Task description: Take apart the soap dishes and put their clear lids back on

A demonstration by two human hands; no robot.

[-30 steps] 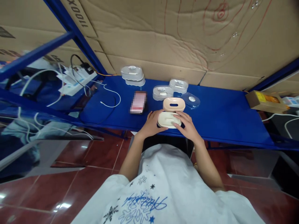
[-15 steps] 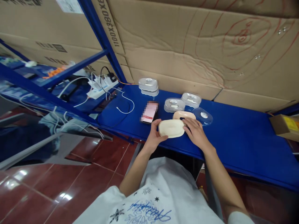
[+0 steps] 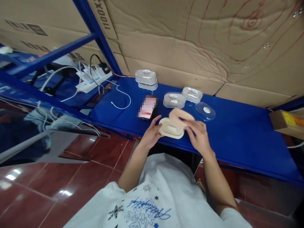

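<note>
Left hand (image 3: 152, 135): fingers gripping the left end of a cream oval dish (image 3: 169, 132), smooth, shallow-rimmed, at frame centre. Right hand (image 3: 198, 133): fingers pinching a peach oval piece (image 3: 178, 114), smooth, slotted, tilted, overlapping the dish's upper edge. Beyond, upper centre: clear, scalloped plastic containers (image 3: 174, 104); flat transparent lid (image 3: 200, 111). Beneath: blue tabletop (image 3: 232, 129). Behind: creased brown cardboard (image 3: 161, 47).
</note>
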